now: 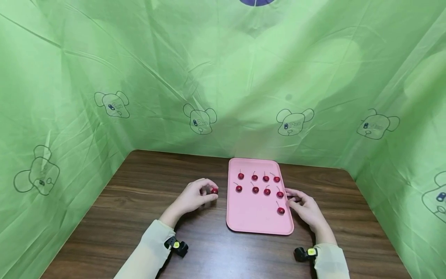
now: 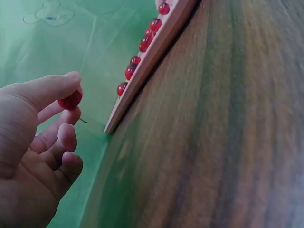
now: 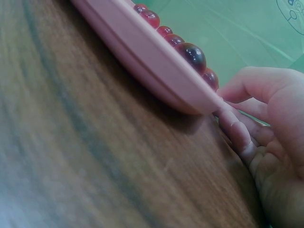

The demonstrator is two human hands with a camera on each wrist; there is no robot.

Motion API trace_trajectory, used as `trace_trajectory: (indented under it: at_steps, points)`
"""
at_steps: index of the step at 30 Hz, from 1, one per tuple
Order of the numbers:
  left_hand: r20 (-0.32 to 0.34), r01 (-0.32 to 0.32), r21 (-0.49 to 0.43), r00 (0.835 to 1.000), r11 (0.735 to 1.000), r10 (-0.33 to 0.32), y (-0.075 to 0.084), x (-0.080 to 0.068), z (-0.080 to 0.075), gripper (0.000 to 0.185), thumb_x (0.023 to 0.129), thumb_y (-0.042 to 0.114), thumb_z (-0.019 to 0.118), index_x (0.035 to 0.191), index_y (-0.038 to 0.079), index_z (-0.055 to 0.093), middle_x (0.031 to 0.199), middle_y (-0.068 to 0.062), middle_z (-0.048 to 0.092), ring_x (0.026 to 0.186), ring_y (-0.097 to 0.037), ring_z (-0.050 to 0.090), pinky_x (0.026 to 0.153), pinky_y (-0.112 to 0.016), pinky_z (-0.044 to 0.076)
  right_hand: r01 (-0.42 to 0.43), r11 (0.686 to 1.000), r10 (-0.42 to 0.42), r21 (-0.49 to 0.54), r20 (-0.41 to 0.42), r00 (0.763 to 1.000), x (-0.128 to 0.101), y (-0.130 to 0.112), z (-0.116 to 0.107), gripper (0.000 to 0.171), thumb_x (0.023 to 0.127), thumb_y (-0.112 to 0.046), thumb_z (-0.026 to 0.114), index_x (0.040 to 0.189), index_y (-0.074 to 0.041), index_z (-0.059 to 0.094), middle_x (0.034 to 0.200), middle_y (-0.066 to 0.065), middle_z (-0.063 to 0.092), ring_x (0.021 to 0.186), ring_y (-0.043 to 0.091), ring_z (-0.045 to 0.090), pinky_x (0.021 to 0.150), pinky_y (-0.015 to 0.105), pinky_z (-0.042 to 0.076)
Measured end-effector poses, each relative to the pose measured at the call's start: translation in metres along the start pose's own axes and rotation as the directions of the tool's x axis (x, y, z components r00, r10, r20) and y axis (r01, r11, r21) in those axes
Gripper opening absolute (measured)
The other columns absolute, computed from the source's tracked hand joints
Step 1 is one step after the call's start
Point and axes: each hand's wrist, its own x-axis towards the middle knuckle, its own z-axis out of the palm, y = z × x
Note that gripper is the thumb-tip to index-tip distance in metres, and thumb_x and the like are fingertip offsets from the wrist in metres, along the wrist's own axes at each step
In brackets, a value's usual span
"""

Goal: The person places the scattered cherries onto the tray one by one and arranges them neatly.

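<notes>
My left hand (image 1: 196, 197) pinches a red cherry (image 2: 71, 99) between thumb and forefinger, just left of a pink tray (image 1: 254, 223). The cherry's thin stem (image 2: 83, 121) points away from the fingers in the left wrist view. At the tray's right rim, my right hand (image 1: 306, 209) holds the edge, thumb at the rim and the other fingers against the side and underneath. Several stemmed cherries lie on the tray in two rows toward its far half, among them a cherry (image 1: 241, 176) at the far left. One more cherry (image 1: 280, 210) lies nearer, beside the right thumb.
The tray rests on a dark wood-grain table (image 1: 209, 248), its far end close to the table's back edge. Green cloth (image 1: 244, 77) printed with cartoon heads hangs behind and on both sides. A small black camera (image 1: 180, 248) is strapped to the left wrist, another camera (image 1: 300, 254) to the right.
</notes>
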Motion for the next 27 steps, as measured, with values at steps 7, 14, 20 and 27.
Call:
trace_trajectory:
  at_steps: [7, 14, 20, 27]
  points:
    - [-0.044, -0.082, 0.014, 0.996, 0.997, 0.082, 0.012, 0.009, 0.004, 0.027, 0.091, 0.023, 0.092, 0.113, 0.024, 0.076, 0.098, 0.003, 0.069, 0.067, -0.007, 0.057, 0.061, -0.028, 0.050, -0.007, 1.000, 0.006, -0.019, -0.005, 1.000, 0.000, 0.002, 0.001, 0.046, 0.102, -0.005, 0.073, 0.147, 0.001, 0.065, 0.131, 0.019, 0.072, 0.102, 0.011, 0.062, 0.082, 0.023, 0.050]
    - [-0.048, -0.116, 0.031, 0.992, 0.993, 0.118, 0.023, 0.020, 0.010, 0.028, 0.091, 0.021, 0.092, 0.113, 0.024, 0.076, 0.096, -0.010, 0.069, 0.066, -0.008, 0.057, 0.064, -0.029, 0.050, -0.007, 1.000, 0.007, -0.006, 0.001, 1.000, 0.001, -0.001, 0.000, 0.046, 0.102, -0.003, 0.073, 0.147, 0.001, 0.065, 0.132, 0.020, 0.072, 0.102, 0.013, 0.062, 0.082, 0.023, 0.051]
    - [-0.049, -0.115, 0.030, 0.992, 0.993, 0.116, 0.032, 0.026, 0.015, 0.026, 0.091, 0.020, 0.091, 0.112, 0.024, 0.077, 0.094, -0.006, 0.068, 0.065, -0.009, 0.056, 0.062, -0.029, 0.048, 0.012, 1.000, -0.012, -0.015, 0.003, 1.000, 0.000, 0.000, 0.000, 0.046, 0.102, -0.003, 0.073, 0.146, 0.003, 0.065, 0.131, 0.021, 0.072, 0.102, 0.011, 0.062, 0.082, 0.023, 0.050]
    - [-0.048, -0.124, 0.001, 0.991, 0.992, 0.124, 0.038, 0.035, 0.029, 0.025, 0.092, 0.019, 0.090, 0.113, 0.022, 0.076, 0.092, -0.006, 0.067, 0.062, -0.006, 0.055, 0.058, -0.027, 0.049, 0.013, 1.000, -0.013, -0.009, 0.003, 1.000, 0.002, 0.001, 0.000, 0.045, 0.102, -0.003, 0.072, 0.146, 0.003, 0.065, 0.132, 0.021, 0.072, 0.103, 0.013, 0.063, 0.083, 0.022, 0.050]
